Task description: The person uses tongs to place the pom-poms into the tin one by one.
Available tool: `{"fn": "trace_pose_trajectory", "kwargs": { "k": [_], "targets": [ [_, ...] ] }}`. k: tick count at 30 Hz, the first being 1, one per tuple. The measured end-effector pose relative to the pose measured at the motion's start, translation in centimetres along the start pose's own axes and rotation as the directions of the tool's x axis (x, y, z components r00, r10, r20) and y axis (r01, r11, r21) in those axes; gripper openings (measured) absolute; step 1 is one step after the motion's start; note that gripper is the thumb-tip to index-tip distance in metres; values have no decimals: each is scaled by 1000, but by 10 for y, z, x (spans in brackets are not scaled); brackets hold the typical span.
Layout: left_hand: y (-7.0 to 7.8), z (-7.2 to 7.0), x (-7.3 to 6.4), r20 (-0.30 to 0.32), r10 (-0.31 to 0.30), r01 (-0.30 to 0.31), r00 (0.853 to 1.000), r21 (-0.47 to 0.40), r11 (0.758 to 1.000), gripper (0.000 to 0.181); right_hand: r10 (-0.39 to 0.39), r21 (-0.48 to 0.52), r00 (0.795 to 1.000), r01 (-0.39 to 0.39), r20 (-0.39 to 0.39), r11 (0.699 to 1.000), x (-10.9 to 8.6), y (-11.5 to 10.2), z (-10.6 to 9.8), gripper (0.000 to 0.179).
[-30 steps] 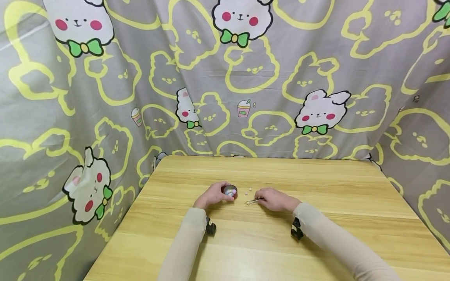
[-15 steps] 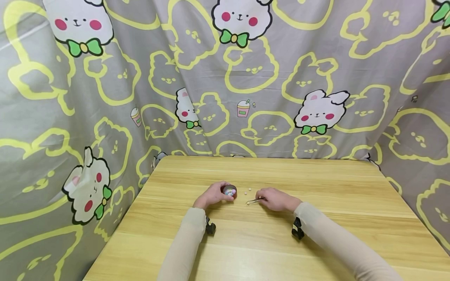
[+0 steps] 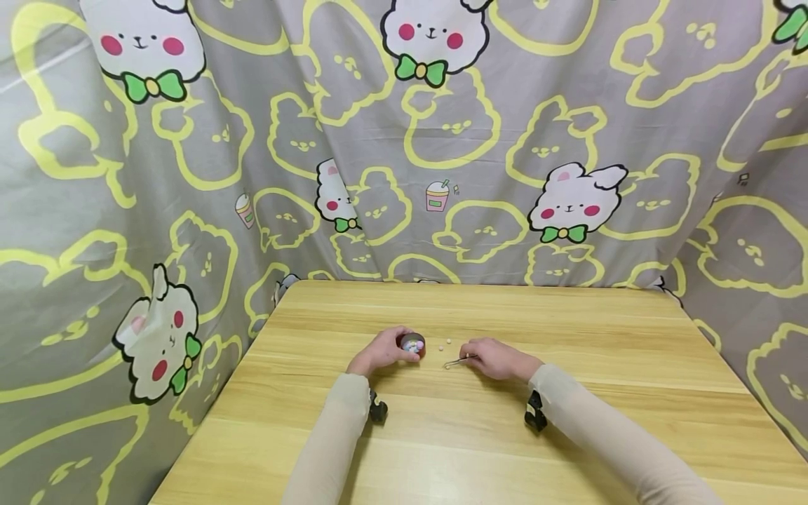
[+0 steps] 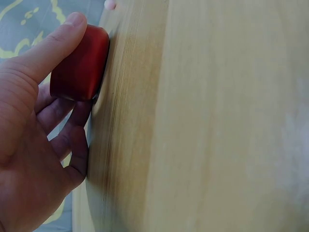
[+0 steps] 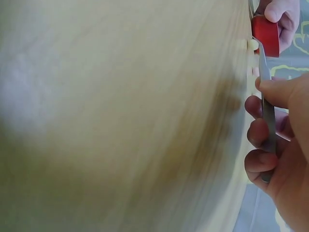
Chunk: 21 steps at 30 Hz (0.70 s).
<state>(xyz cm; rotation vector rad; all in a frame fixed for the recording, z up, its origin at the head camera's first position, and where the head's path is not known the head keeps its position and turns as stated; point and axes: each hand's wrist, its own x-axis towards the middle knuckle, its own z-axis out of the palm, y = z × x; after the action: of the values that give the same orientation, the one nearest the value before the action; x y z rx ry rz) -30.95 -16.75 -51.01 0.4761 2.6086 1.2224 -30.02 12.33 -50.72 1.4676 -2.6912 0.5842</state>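
Observation:
My left hand point(image 3: 381, 348) grips a small round red tin point(image 4: 81, 65), thumb on the near side and fingers behind. Tilted toward me in the head view, its mouth shows several pastel beads point(image 3: 412, 346) inside. My right hand point(image 3: 495, 359) holds metal tweezers point(image 5: 268, 116) between thumb and fingers, their tips pointing left, low over the table. At the tips is a pale yellow bead point(image 5: 253, 44); whether they pinch it I cannot tell. Two loose beads lie between the hands, one pinkish bead point(image 3: 440, 348) and one whitish bead point(image 3: 449, 341) farther back.
A wooden table point(image 3: 442, 435) spreads under both hands. Patterned grey curtains point(image 3: 480, 126) hang behind it and along both sides. Each wrist wears a black camera mount, such as the left mount point(image 3: 378, 408) and the right mount point(image 3: 535, 412).
The tweezers have shifted very slightly to the right with my right hand, and their tips look closer together than half a second ago. My left hand and the tin stay in place.

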Motion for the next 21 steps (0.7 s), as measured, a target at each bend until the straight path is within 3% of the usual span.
{"fn": "trace_pose_trajectory", "kwargs": {
  "k": [10, 21],
  "targets": [
    [2, 0, 0, -1, -20, 20, 1000, -11, 1000, 47, 37, 20, 999, -37, -6, 999, -1, 7, 1, 10],
    [2, 0, 0, 5, -12, 12, 1000, -15, 1000, 46, 82, 26, 996, -84, 46, 996, 0, 3, -3, 10]
  ]
}}
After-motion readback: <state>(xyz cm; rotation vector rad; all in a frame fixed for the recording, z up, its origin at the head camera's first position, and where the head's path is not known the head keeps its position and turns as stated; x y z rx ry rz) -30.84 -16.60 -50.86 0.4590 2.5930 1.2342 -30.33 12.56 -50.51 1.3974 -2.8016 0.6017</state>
